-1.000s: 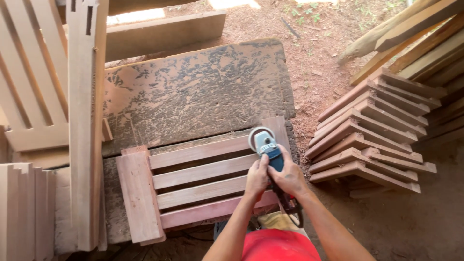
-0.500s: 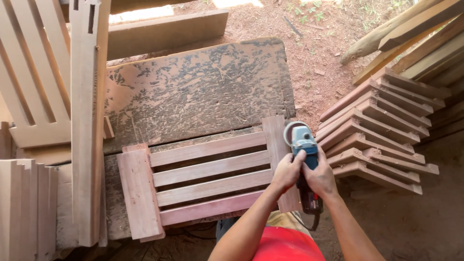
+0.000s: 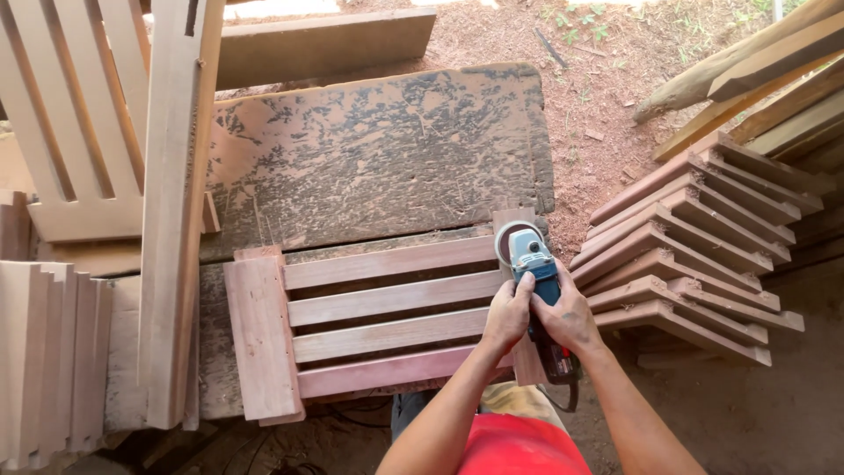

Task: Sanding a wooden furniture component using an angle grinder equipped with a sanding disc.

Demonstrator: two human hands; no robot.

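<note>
slatted frame on bench near edge | sander on frame's right end | plank stack right of bench

Worn, dust-caked workbench carried a reddish slatted frame — flat, near front edge. Pale upright board leaned at bench's left.
</note>
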